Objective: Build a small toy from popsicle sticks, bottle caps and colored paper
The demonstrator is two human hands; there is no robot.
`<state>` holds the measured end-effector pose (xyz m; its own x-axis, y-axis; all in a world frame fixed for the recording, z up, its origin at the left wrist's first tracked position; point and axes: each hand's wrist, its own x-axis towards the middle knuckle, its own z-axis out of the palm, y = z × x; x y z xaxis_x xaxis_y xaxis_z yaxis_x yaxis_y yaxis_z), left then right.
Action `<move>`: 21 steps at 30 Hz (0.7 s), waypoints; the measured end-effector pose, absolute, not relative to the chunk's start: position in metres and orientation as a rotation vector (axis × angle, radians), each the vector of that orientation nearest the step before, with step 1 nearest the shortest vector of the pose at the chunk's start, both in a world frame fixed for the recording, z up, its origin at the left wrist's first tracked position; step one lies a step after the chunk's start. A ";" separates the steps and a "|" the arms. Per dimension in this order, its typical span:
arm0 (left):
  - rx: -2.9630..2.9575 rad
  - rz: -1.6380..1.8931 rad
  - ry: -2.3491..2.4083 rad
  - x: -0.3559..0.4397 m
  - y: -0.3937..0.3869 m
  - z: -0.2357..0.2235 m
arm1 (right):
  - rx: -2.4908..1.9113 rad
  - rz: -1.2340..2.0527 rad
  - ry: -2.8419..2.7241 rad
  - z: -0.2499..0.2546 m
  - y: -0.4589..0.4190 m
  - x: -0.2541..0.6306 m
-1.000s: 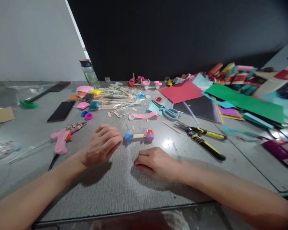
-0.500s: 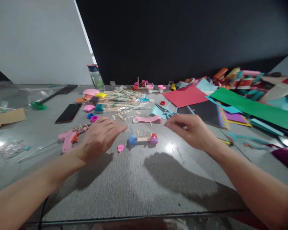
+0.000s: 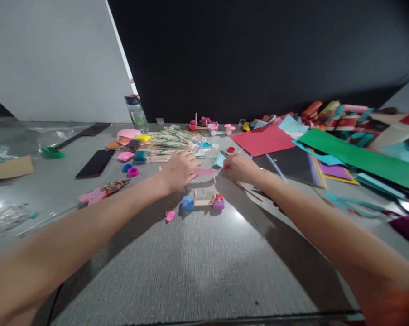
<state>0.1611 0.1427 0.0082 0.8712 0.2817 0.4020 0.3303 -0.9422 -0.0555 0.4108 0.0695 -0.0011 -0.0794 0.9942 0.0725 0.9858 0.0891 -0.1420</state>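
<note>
A pink paper strip [image 3: 205, 171] stretches between my two hands. My left hand [image 3: 180, 171] has its fingers closed at the strip's left end. At the other end, my right hand [image 3: 241, 168] pinches the strip, its fingertips partly hidden. Just in front of the hands stands a small wooden-stick frame [image 3: 204, 202] with a blue cap [image 3: 188, 203] on its left side and red and purple caps [image 3: 218, 202] on its right. A small pink piece [image 3: 170, 216] lies to its left. Light blue paper [image 3: 219, 160] is just behind my right hand.
On the left are a pink glue gun [image 3: 93, 196], partly behind my left arm, and a phone [image 3: 94, 164]. Wrapped sticks [image 3: 172, 140] and a bottle [image 3: 136, 113] are farther back. Red paper [image 3: 263, 139] and green paper [image 3: 357, 156] lie right. A thin stick [image 3: 250, 192] is below my right wrist.
Both hands have moved inward and forward to the pink strip, which lay on the table before. Their fingers have closed at its ends. The stick frame has stayed in place.
</note>
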 end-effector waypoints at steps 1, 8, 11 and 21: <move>-2.945 -0.635 -0.492 0.165 0.144 0.008 | -2.024 0.118 -2.169 0.002 0.068 0.410; -3.162 -0.951 -0.533 0.193 0.138 0.029 | -1.778 0.506 -2.020 0.031 0.046 0.400; -3.240 -1.021 -0.579 0.188 0.128 0.046 | -1.644 0.623 -1.919 0.039 0.032 0.400; -3.177 -1.221 -0.951 0.101 0.044 0.073 | -1.270 1.139 -1.597 0.041 -0.044 0.376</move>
<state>0.1008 0.0436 0.0732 0.6307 0.5978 0.4949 0.3335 -0.7846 0.5227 0.3763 -0.0439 0.0411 -0.1929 0.9802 0.0438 0.2776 0.0974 -0.9557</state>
